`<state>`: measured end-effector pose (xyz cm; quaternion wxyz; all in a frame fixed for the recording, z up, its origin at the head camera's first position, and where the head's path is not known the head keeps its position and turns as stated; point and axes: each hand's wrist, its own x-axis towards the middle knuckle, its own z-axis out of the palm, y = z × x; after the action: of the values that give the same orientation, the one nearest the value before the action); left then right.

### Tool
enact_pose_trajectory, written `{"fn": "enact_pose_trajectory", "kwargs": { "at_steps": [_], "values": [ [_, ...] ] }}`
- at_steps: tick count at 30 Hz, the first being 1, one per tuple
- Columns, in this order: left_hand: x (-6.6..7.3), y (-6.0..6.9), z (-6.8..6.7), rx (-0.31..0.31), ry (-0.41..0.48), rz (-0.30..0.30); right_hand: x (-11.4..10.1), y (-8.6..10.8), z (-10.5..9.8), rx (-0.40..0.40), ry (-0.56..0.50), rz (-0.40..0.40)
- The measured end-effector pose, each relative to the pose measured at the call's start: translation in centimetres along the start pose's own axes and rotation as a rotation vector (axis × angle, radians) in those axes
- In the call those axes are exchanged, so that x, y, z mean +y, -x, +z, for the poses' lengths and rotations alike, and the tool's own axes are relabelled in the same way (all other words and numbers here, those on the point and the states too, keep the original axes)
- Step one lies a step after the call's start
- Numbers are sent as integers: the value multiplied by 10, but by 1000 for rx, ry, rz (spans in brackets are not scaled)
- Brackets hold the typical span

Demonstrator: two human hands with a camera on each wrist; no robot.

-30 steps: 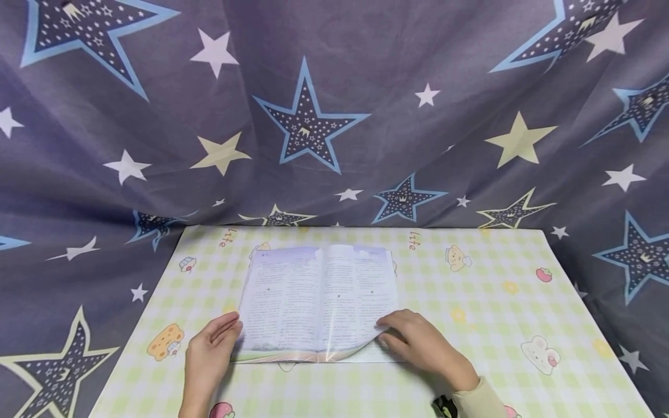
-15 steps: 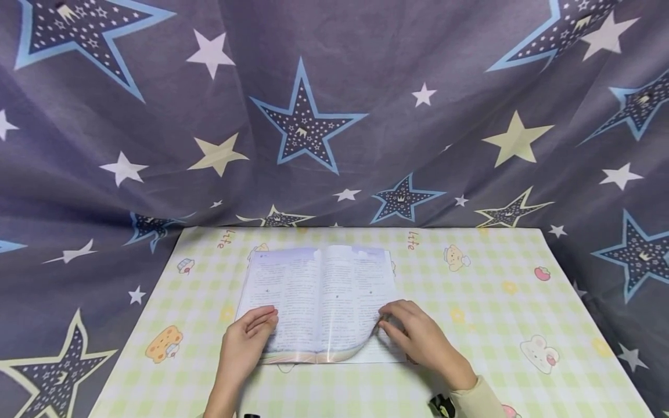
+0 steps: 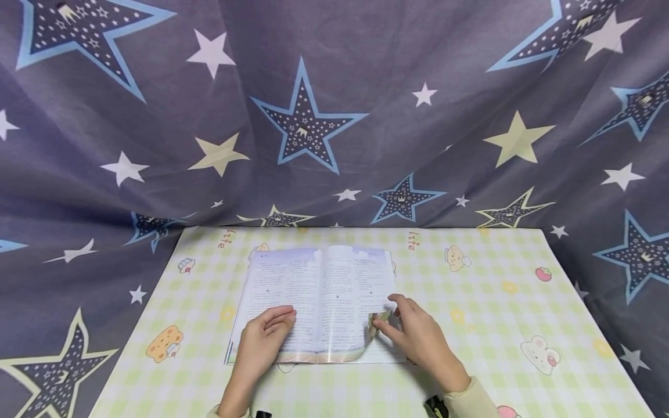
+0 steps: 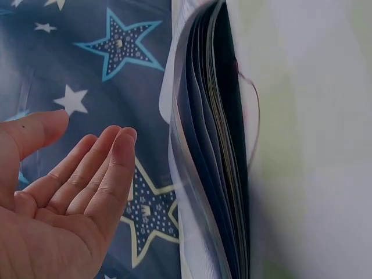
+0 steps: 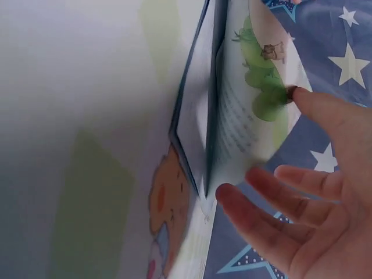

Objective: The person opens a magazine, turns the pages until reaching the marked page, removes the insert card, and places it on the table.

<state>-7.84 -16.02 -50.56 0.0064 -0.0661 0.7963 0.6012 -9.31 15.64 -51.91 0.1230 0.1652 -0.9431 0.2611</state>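
An open book (image 3: 340, 278) with printed text and pale purple tops lies on the table. Over its left page is my left hand (image 3: 265, 339), fingers extended and held together, gripping nothing; the left wrist view shows the palm (image 4: 64, 232) apart from the book's page edges (image 4: 215, 139). At the lower right corner, my right hand (image 3: 424, 339) has its thumb against a turned-up page (image 3: 377, 324). The right wrist view shows the thumb (image 5: 308, 104) touching that page's green illustrated side (image 5: 261, 87), the other fingers spread near its edge.
The table (image 3: 486, 337) has a green and white checked cover with cartoon prints. A dark curtain (image 3: 334, 116) with stars hangs behind it and down both sides. Dark wrist-worn objects (image 3: 436, 405) show at the sleeves.
My left hand has moved right, from the book's left edge onto the left page. The right page's corner has curled up further, exposing its underside, and my right fingers have spread from the thumb.
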Motion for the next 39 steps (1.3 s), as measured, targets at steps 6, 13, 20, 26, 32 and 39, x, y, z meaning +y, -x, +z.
{"fn": "enact_pose_trajectory", "kwargs": {
  "at_steps": [6,13,20,26,32,39],
  "values": [
    [5,-1,16,-59,31,37,-10,-1,5,-17,-46,-96],
    [15,1,39,-205,55,90,-25,-6,9,-42,-168,-243],
    [17,-1,54,-345,86,114,-32,-9,12,-58,-231,-283],
    [16,-2,56,-347,79,123,-33,-9,12,-55,-242,-286],
    [16,-3,45,-276,88,69,-30,-7,9,-46,-229,-279],
    [20,1,23,-131,100,16,-25,-4,7,-55,-194,-257]
  ]
}}
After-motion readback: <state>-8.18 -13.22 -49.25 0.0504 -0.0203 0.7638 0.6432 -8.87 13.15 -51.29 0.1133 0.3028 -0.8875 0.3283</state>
